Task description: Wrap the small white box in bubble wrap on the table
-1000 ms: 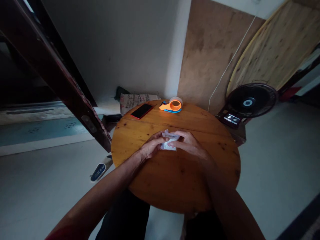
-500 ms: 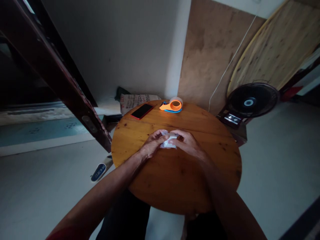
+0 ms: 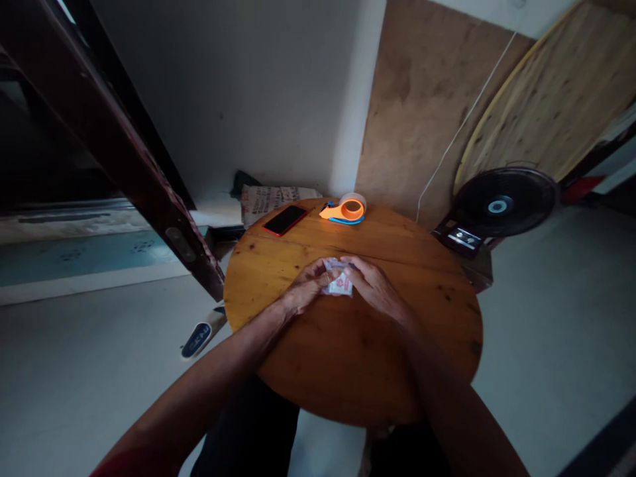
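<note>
Over the middle of the round wooden table (image 3: 348, 358), a small whitish packet (image 3: 342, 285) with red print on its face is held between both hands. My left hand (image 3: 309, 285) grips its left side, with the thumb lying across the front. On the other side, my right hand (image 3: 372, 283) has its fingers closed on the packet's upper right edge. The packet looks wrapped in clear plastic, though its exact kind is too small to tell. Fingers hide its back and part of its top.
Near the table's far edge lie an orange tape dispenser (image 3: 338, 212) with blue parts and a red-edged phone (image 3: 285, 220). A printed sack (image 3: 268, 199) rests behind the table. To the right stands a dark fan (image 3: 501, 205), and a door frame (image 3: 114, 146) slants along the left.
My right thumb has moved up off the packet's front, so its red print now shows. The view has shifted slightly; the packet stays in about the same place.
</note>
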Motion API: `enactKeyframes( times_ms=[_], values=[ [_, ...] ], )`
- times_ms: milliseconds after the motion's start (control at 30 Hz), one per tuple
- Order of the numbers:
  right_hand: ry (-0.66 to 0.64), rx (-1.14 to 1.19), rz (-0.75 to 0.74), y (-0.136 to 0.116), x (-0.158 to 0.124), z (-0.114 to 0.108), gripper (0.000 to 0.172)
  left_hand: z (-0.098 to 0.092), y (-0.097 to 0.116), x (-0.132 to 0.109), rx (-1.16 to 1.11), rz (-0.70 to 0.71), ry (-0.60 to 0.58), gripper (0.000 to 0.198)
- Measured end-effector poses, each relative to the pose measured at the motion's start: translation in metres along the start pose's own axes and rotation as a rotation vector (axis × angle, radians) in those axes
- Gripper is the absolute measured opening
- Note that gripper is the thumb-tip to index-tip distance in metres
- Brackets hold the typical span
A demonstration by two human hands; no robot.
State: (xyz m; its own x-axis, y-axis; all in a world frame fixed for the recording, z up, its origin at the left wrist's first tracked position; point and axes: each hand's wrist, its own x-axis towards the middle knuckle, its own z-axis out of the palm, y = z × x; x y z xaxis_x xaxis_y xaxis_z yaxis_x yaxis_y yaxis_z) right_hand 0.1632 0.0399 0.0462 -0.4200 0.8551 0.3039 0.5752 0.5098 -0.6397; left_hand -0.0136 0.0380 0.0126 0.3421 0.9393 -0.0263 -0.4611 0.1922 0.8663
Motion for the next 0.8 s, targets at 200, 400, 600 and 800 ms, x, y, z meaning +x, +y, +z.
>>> enactKeyframes(
  times_ms=[200, 400, 600, 800],
  values=[
    [0.068, 0.020, -0.002, 0.006, 0.002, 0.002, 0.032, -0.001, -0.003, 0.002, 0.001, 0.012, -0.014, 0.048],
    [0.124, 0.079, -0.008, 0.013, 0.004, 0.007, 0.031, -0.003, -0.006, 0.002, 0.034, 0.023, -0.035, 0.048],
    [0.144, 0.114, -0.029, 0.010, 0.004, 0.008, 0.029, 0.000, -0.002, 0.000, 0.057, 0.033, -0.020, 0.047],
    [0.120, 0.089, -0.048, 0.007, 0.003, 0.007, 0.026, 0.000, -0.003, 0.002, 0.048, 0.046, 0.026, 0.044]
  ],
)
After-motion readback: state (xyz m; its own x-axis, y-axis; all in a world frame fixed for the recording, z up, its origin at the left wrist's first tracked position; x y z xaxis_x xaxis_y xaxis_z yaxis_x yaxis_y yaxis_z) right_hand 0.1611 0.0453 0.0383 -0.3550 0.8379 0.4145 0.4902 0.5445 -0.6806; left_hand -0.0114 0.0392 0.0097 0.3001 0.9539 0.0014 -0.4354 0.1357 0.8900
